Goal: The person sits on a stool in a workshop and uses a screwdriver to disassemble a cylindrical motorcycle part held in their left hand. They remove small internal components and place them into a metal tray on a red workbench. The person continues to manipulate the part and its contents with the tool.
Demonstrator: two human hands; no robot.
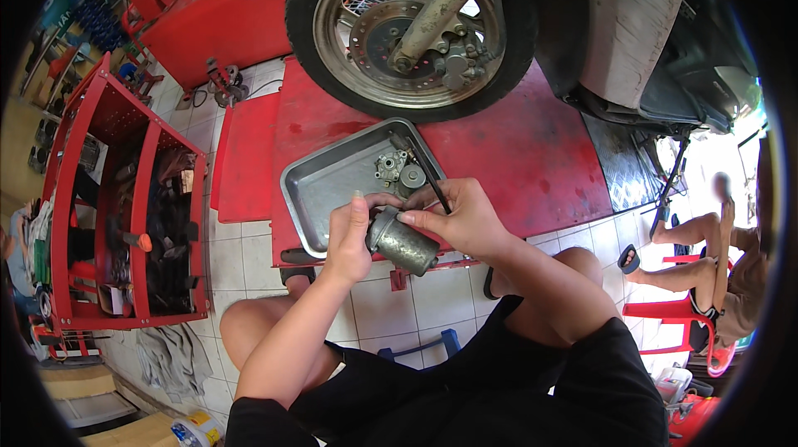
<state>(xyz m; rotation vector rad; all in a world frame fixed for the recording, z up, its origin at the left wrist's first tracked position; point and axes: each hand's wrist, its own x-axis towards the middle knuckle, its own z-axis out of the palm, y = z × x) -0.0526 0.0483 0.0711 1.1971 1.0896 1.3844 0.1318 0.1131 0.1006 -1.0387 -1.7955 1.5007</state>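
Above my lap, a small cylindrical metal motor (405, 241) is tilted, with its lower end toward the right. My left hand (352, 235) grips its upper left end, thumb raised and fingers curled behind it. My right hand (461, 216) pinches the motor's upper edge with thumb and fingers. A thin black rod (432, 184) passes between the right hand's fingers and slants up over the tray; its kind is unclear. Just beyond the hands, a grey metal tray (320, 189) holds a small metal part with holes (389, 167) and a round metal part (412, 176).
The tray rests on a red lift platform (532, 156) under a motorbike's front wheel (411, 39). A red tool cart (154, 222) stands left, a red cabinet (220, 31) behind it. A seated person (706, 272) is at right. A grey cloth (176, 364) lies on the tiles.
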